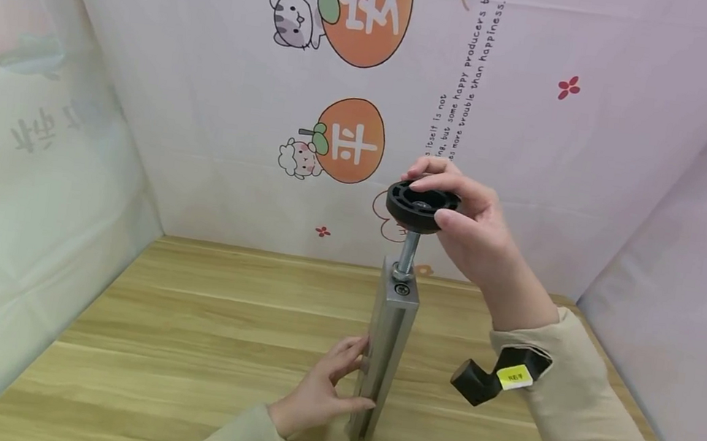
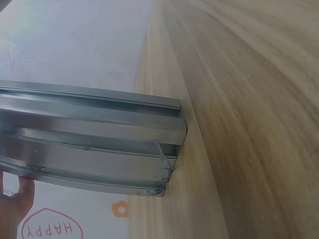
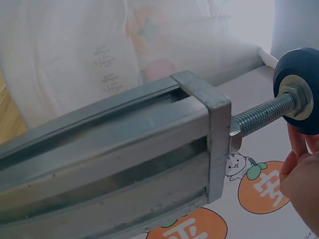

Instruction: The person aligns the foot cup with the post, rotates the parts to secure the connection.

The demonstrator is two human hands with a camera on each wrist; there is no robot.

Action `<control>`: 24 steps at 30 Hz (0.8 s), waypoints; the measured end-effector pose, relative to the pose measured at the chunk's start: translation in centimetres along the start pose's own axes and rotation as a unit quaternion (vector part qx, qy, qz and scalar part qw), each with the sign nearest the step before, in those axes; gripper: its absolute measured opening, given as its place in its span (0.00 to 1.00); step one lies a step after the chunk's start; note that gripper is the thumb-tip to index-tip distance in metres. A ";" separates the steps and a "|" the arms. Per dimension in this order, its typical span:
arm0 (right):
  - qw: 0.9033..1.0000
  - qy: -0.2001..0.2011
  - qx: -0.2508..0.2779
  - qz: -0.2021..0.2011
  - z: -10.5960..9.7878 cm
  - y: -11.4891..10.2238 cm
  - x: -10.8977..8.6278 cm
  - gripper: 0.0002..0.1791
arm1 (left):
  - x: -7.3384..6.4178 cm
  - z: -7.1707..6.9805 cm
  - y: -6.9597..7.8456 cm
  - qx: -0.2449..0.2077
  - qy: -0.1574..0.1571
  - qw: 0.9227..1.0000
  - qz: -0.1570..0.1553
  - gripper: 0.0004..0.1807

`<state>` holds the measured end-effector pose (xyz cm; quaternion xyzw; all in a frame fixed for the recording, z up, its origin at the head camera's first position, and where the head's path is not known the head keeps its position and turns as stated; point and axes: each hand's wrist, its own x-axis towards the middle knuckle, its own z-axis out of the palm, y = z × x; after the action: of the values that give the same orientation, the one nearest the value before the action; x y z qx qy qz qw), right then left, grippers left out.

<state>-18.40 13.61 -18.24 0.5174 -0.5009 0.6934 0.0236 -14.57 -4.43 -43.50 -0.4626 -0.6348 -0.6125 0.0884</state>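
A slotted aluminium profile (image 1: 384, 357) stands on end on the wooden table, also seen as ribbed metal in the left wrist view (image 2: 89, 134). Its capped top end (image 3: 219, 139) carries a threaded rod (image 1: 408, 251) with a nut. On that rod sits a round black levelling foot (image 1: 417, 213), its hollow underside facing up. My right hand (image 1: 475, 224) pinches the foot's rim between thumb and fingers. Lower down, my left hand (image 1: 322, 389) holds the profile from the left side, thumb on the near face; some of its fingers are hidden behind the metal.
The wooden table (image 1: 215, 321) is closed in by pale printed cloth walls (image 1: 220, 123) at the back and both sides. A black wrist camera mount (image 1: 475, 383) juts from the right sleeve beside the profile.
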 end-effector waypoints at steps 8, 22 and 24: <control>0.977 0.040 -0.206 0.044 0.6 -1.8 0.4 0.16 | 0.0 0.0 0.0 0.004 -0.001 1.000 0.008 0.54; 0.887 0.066 -0.448 0.094 2.4 -3.4 1.4 0.11 | 0.1 0.0 -0.5 0.015 -0.003 0.999 0.038 0.58; 0.878 0.077 -0.464 0.086 2.8 -3.4 1.5 0.09 | 0.1 0.0 -0.4 0.016 -0.003 0.999 0.037 0.58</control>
<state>-15.31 12.58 -15.02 0.3469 -0.8043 0.4185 0.2402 -14.89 -4.28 -43.76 -0.4865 -0.6268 -0.5974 0.1164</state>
